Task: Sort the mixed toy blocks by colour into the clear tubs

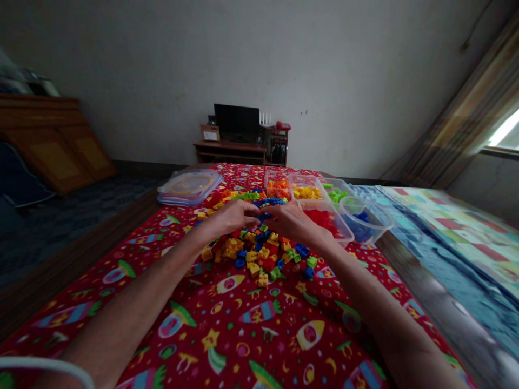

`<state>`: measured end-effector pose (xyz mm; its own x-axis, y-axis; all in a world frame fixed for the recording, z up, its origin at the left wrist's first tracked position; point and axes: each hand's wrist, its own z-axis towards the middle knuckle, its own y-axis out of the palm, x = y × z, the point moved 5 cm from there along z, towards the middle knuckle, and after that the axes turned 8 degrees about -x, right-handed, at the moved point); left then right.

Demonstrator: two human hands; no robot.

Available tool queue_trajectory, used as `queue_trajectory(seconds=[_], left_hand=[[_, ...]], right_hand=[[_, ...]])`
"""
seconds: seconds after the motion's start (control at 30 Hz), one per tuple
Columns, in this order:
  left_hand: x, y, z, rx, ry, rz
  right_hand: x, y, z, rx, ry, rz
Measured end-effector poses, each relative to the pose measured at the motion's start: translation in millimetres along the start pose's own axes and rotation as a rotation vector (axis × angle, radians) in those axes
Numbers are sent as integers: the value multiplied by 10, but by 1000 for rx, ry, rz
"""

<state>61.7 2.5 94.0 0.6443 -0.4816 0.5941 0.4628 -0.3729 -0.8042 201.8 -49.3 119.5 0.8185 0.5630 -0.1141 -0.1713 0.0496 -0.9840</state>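
Red rocket-print bedsheet (231,329) below; left hand (233,217), right hand (290,221), fingers clamped on curved blue toy-brick chain (270,202).

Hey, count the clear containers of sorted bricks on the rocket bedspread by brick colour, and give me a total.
Tub of orange bricks: 1
Tub of yellow bricks: 1
Tub of green bricks: 1
Tub of red bricks: 1
Round bowl of blue bricks: 1
Total: 5

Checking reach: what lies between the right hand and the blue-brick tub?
The head view shows a clear tray of red bricks between the right hand and the blue-brick tub.
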Motion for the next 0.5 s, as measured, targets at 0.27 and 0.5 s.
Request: queue_trajectory(seconds=[0.27,0.5], left_hand=[[-109,-18,18,31,0,107],[-292,-97,25,148,-33,429]], right_hand=[[155,51,20,-35,101,-141],[281,3,16,11,179,-187]])
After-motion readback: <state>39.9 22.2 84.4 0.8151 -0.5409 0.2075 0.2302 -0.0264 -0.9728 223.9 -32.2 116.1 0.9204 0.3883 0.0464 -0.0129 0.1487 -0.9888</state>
